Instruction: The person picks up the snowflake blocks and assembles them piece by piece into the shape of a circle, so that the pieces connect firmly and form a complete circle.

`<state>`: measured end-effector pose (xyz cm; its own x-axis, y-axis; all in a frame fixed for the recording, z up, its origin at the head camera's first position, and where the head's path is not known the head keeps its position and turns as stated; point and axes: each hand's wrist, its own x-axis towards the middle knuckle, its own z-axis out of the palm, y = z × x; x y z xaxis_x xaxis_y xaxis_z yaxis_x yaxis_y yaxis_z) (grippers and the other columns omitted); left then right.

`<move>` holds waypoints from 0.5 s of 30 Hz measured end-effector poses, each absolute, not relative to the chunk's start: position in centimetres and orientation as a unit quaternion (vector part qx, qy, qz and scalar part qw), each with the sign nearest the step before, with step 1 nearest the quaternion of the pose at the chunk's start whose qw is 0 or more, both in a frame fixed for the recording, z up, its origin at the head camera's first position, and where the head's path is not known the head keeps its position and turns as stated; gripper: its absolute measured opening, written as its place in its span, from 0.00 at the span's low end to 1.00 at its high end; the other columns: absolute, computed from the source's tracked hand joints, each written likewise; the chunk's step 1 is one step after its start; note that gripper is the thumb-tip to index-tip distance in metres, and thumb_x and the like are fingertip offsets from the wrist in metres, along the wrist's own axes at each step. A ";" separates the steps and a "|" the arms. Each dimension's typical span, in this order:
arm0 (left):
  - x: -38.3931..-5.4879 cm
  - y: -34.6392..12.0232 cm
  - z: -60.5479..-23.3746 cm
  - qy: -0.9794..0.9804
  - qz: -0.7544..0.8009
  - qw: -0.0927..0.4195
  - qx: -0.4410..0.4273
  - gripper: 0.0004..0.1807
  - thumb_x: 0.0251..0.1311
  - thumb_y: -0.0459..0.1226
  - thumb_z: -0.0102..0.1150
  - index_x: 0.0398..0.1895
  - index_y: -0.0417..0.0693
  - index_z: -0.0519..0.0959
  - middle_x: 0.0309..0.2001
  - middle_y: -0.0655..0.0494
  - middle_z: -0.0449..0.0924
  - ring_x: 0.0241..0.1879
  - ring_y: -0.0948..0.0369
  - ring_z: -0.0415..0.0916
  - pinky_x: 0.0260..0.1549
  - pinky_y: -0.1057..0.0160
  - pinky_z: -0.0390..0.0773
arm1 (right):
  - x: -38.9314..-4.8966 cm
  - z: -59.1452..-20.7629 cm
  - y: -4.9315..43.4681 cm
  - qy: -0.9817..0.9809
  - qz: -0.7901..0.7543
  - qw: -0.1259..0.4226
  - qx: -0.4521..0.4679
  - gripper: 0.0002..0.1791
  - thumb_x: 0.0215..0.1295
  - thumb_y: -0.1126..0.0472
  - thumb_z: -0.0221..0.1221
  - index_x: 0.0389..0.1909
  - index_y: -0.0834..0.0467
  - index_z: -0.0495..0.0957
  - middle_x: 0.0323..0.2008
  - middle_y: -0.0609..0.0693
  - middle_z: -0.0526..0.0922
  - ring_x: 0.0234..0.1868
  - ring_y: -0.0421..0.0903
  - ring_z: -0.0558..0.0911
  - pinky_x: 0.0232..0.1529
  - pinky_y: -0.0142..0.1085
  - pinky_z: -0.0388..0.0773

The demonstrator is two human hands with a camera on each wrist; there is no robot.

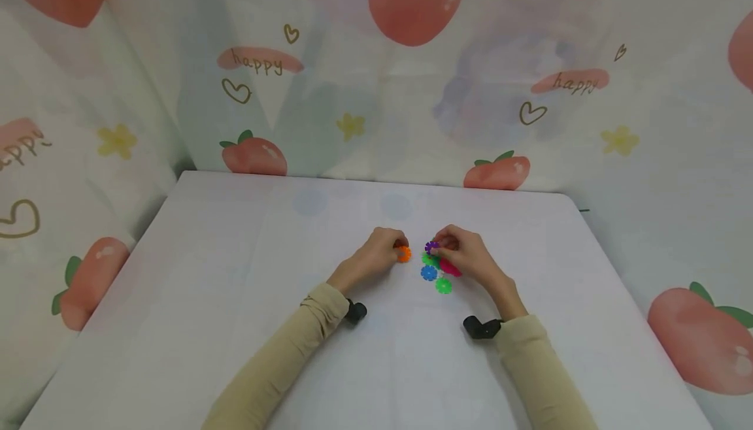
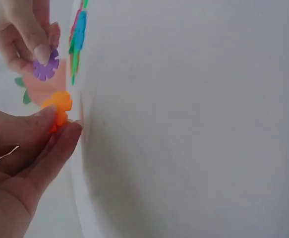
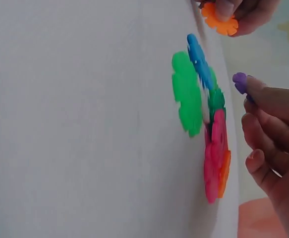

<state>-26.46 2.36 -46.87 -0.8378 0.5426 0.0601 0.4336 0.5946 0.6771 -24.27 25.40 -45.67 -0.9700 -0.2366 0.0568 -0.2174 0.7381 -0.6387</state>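
Note:
Between thumb and fingers, my left hand (image 1: 379,249) pinches an orange notched disc (image 1: 404,254), a flower-shaped plastic piece. My right hand (image 1: 467,253) pinches a purple notched disc (image 1: 432,248) of the same kind, a short way to the right. In the left wrist view the purple disc (image 2: 46,65) and orange disc (image 2: 59,109) are apart. Under and beside the right hand lie a blue disc (image 1: 429,273), a light green disc (image 1: 444,285) and pink pieces (image 1: 450,268). The right wrist view also shows a dark green disc (image 3: 216,101) and another orange one (image 3: 225,173), partly hidden.
A white-covered table (image 1: 235,299) spreads around the hands, its back edge against a printed curtain (image 1: 376,90). Black wrist cameras (image 1: 481,327) sit at both sleeve cuffs, close above the tabletop.

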 end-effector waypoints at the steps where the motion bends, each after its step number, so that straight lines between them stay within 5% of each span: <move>1: -26.4 1.9 -46.9 0.887 0.366 0.068 0.272 0.12 0.65 0.23 0.58 0.48 0.35 0.85 0.46 0.45 0.87 0.46 0.53 0.80 0.53 0.58 0.82 | -24.3 -45.6 25.1 0.930 -0.346 0.015 -0.123 0.14 0.66 0.60 0.70 0.49 0.60 0.81 0.38 0.53 0.86 0.40 0.48 0.83 0.46 0.37 0.82; 6: -25.9 -0.2 -47.3 0.875 0.415 0.016 0.246 0.11 0.67 0.26 0.60 0.50 0.36 0.86 0.48 0.46 0.88 0.46 0.54 0.83 0.52 0.59 0.83 | -24.3 -45.6 23.4 0.912 -0.385 0.013 -0.141 0.13 0.68 0.58 0.68 0.50 0.59 0.82 0.34 0.52 0.87 0.36 0.47 0.84 0.42 0.34 0.82; 15: -24.2 -2.5 -46.2 0.821 0.542 -0.022 0.181 0.06 0.66 0.27 0.65 0.42 0.38 0.88 0.38 0.48 0.90 0.32 0.60 0.86 0.35 0.67 0.85 | -24.5 -45.3 20.5 0.846 -0.505 0.058 -0.159 0.12 0.73 0.58 0.63 0.50 0.61 0.82 0.32 0.54 0.89 0.31 0.51 0.87 0.39 0.37 0.87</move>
